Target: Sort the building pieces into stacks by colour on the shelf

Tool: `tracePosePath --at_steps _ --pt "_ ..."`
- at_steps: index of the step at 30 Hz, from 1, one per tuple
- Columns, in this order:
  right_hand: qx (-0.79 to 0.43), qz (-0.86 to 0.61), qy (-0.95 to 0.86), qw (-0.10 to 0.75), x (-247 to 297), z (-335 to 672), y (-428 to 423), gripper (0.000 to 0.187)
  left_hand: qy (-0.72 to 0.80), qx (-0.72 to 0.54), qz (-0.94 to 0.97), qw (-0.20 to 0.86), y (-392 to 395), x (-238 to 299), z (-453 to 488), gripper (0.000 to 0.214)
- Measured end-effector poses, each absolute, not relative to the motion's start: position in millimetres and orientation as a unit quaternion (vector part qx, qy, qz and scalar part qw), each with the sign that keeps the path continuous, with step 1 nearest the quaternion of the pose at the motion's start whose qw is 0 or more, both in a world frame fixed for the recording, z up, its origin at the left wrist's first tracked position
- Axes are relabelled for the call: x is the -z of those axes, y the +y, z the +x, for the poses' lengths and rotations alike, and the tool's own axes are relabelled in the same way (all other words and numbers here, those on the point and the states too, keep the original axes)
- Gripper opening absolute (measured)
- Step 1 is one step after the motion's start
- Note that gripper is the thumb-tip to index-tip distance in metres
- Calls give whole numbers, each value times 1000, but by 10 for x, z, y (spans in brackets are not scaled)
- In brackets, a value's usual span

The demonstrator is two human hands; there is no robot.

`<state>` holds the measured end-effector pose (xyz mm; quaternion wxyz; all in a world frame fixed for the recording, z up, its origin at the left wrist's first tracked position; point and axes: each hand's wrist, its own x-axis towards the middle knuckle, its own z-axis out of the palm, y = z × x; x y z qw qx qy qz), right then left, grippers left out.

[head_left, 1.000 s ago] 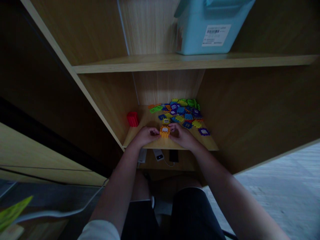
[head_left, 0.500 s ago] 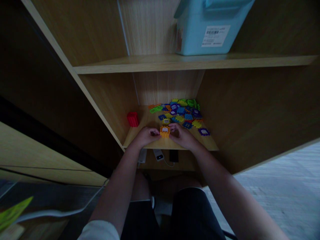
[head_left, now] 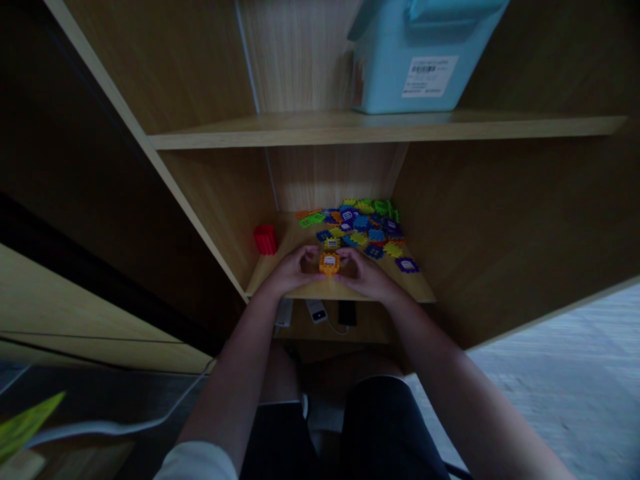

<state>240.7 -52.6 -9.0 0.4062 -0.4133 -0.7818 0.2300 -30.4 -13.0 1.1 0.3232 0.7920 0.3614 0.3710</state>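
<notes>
A small orange cube built of toothed plastic tiles [head_left: 329, 263] stands near the front edge of the lower wooden shelf [head_left: 280, 291]. My left hand [head_left: 293, 270] grips it from the left with fingers curled over its top. My right hand [head_left: 364, 273] presses against its right side, fingers bent round it. Behind the cube lies a scatter of several loose tiles [head_left: 361, 227] in blue, green, yellow, orange and purple. A purple tile [head_left: 408, 265] lies alone to the right of my right hand.
A red block box [head_left: 265, 239] stands at the shelf's left rear. A light blue bin with a label [head_left: 415, 60] sits on the upper shelf [head_left: 350, 127]. Below the lower shelf lie a white power bank [head_left: 317, 311] and a dark phone [head_left: 347, 312]. My knees are beneath.
My left hand's fingers have risen and curled over the top of the orange cube. The right hand has stayed against its right side. The cube has hardly moved.
</notes>
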Motion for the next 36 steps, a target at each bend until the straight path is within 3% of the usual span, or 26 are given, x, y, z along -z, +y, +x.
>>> tracePosePath --at_steps 5,12,36 --pt "-228 -419 -778 408 130 2391 -498 58 349 -326 823 308 -60 45 -305 77" --pt "-226 -428 -779 398 144 2377 -478 61 364 -286 851 247 -36 -10 -259 59" --pt "-236 -427 -779 393 127 2385 -465 62 377 -264 852 250 -103 -91 -241 49"
